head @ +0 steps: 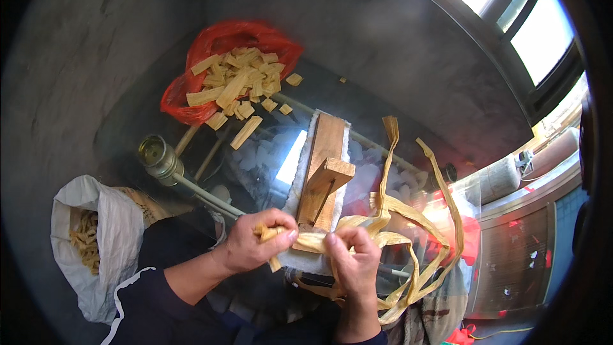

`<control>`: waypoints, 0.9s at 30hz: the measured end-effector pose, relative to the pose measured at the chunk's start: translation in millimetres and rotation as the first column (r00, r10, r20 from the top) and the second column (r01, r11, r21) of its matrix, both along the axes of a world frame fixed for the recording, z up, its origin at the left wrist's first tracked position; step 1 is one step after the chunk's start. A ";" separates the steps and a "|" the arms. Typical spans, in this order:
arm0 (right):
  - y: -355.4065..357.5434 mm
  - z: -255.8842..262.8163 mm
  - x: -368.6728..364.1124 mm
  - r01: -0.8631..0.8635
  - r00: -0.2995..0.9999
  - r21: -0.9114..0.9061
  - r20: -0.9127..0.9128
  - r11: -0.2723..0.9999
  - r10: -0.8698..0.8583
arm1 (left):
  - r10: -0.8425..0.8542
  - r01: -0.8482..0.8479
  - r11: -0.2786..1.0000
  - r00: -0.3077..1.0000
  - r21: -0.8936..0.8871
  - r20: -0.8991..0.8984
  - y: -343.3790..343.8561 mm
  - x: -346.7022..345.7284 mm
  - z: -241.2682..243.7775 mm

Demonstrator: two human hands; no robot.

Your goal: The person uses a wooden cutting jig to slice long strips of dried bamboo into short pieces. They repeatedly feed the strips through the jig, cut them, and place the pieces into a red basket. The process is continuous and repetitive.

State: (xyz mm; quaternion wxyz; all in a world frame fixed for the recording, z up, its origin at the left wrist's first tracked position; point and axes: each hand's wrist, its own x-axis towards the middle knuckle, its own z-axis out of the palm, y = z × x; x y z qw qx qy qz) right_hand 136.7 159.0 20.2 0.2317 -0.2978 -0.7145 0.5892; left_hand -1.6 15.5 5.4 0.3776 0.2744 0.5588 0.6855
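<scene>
My left hand [263, 239] grips a folded bundle of pale yellow dried strips [311, 240], with a short end hanging below the fingers. On the bundle's other side, my right hand [354, 254] pinches it between thumb and fingers. The bundle lies over the near end of a wooden board [318, 153] that has an upright wooden block [335, 172] and a thin rod. White cloth [309, 261] is under the board. Long dried strips [412, 211] trail in loops to the right of my right hand.
A red plastic bag [191, 62] holds cut strip pieces [239, 76], some loose on the glass tabletop [254, 153]. A metal cup-shaped fitting [160, 160] is at the table's left. Lower left stands a white woven sack [119, 230] with twisted pieces [86, 239]. A gas cylinder [498, 179] lies at right.
</scene>
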 end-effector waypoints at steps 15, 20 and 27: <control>8.6 -20.8 -13.4 0.137 0.970 0.785 -0.231 0.605 0.081 | 0.290 -0.288 0.954 0.823 0.081 -0.488 26.7 5.0 -6.7; -18.1 -5.1 -13.8 0.022 0.877 0.852 -0.268 0.523 0.399 | 0.028 -0.010 0.995 0.983 -0.099 0.183 -8.6 29.7 7.3; -4.4 -1.1 1.2 -0.127 0.769 0.790 -0.303 0.599 0.563 | -0.641 0.555 0.715 0.763 -0.425 -0.082 -5.0 42.6 -0.2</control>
